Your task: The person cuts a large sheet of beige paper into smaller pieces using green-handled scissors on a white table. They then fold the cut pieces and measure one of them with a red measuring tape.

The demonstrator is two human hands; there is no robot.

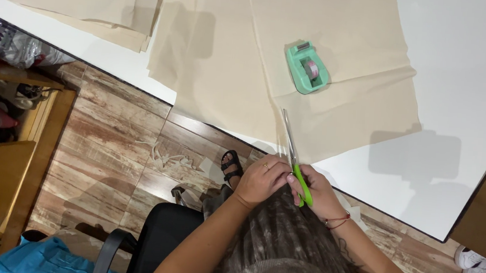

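White table [466, 85]: beige cloth [341, 63], mint tape dispenser [307, 67]. Right hand [319, 191] grips green scissors [297, 167]; left hand [261, 181] curled alongside.

Taking the mint-green tape dispenser [307, 67] as the mark: it stands on the beige fabric [326, 111] and is the only raised thing on that part of the white table [467, 73]. To its right the table lies bare, and a hand could pass freely there. Left of it lies flat fabric, with a stack of beige sheets [86, 3] farther left. Below it the scissors [293, 155] reach in from the table's edge, blades pointing toward it.
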